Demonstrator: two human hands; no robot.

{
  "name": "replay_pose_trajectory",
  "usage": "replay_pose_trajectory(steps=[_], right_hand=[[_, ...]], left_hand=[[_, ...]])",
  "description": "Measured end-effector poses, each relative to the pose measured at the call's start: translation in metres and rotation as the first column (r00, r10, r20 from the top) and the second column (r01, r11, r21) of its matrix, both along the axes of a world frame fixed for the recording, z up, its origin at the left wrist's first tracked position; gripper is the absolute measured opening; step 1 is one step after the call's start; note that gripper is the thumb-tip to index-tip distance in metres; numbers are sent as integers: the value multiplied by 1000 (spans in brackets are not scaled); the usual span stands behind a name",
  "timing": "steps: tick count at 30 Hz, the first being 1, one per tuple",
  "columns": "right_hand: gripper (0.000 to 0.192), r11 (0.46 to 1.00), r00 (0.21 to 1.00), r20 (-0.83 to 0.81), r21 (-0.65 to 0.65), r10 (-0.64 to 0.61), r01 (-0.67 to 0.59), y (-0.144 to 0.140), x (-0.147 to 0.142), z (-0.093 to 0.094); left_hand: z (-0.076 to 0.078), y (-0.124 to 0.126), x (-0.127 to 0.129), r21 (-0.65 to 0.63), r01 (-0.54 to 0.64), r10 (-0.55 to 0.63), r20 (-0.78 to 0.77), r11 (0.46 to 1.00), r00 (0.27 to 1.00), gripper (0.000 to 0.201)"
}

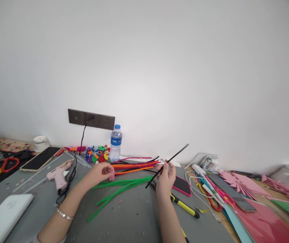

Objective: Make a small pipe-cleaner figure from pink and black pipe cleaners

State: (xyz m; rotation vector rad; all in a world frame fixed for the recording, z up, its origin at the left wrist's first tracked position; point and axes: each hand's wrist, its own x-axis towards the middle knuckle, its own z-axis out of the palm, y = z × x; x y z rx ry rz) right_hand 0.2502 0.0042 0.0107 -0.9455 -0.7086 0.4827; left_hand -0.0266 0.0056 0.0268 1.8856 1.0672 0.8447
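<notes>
the grey table [134, 216] fills the lower frame, and most of the loose stock lies at its middle: green pipe cleaners [119, 189] fanned toward seven o'clock, orange and red pipe cleaners [134, 165] just beyond them at twelve. the pink glue gun [59, 175] lies at nine o'clock of the hands, its black cord running up to the wall socket.

the right hand [165, 178] pinches a black pipe cleaner [168, 164] between thumb and fingertips near its middle, the stem slanting up toward two o'clock, clear of the table. the left hand [101, 172] has its fingers curled and pressed on a small pink piece [112, 174], resting by the green stems.

a judgement: the black stem would handle best gripped nearer the end being worked, so it bends where wanted rather than flexing along its length, with the pink piece held steady close by.

the water bottle [115, 143] at twelve o'clock carries a blue label, too small to read. a small carton [208, 162] at two o'clock shows a palm tree; its writing is illegible.
</notes>
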Motion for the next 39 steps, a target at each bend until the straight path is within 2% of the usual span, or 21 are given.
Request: replay_pose_trajectory(steps=[5, 12, 17, 21, 24, 27, 30, 33, 39], right_hand=[[34, 994, 970, -219, 32, 106, -102, 9, 1, -7], [35, 986, 950, -267, 4, 162, -167, 10, 4, -13], [33, 985, 956, -242, -2, 167, -173, 12, 6, -15], [36, 981, 949, -256, -6, 184, -192, 12, 5, -15], [39, 984, 945, -279, -4, 170, -178, 12, 3, -14], [40, 984, 935, -318, -29, 160, -178, 11, -1, -12], [39, 972, 920, -343, -63, 191, -225, 10, -3, -12], [39, 964, 905, -370, -72, 212, -255, 10, -5, -12], [36, 970, 911, -370, -79, 185, -229, 11, -8, -14]], left_hand=[[-6, 0, 3, -18, -2, 2, -23, 1000, 1000, 13], [-10, -1, 9, 12, -12, 13, -66, 1000, 998, 17], [-4, 1, 8, -62, 20, -14, 100, 998, 995, 18], [6, 0, 7, -138, -19, 44, 176, 990, 984, 26], [10, -8, 14, -159, 48, -25, 141, 986, 990, 29], [9, -18, 28, -130, 112, -112, 12, 985, 994, 26], [2, -24, 41, -51, 54, -57, -81, 997, 995, 20], [-6, -25, 51, -37, 10, -14, -89, 999, 996, 19], [-16, -31, 64, 30, 64, -59, -136, 998, 989, 17]])
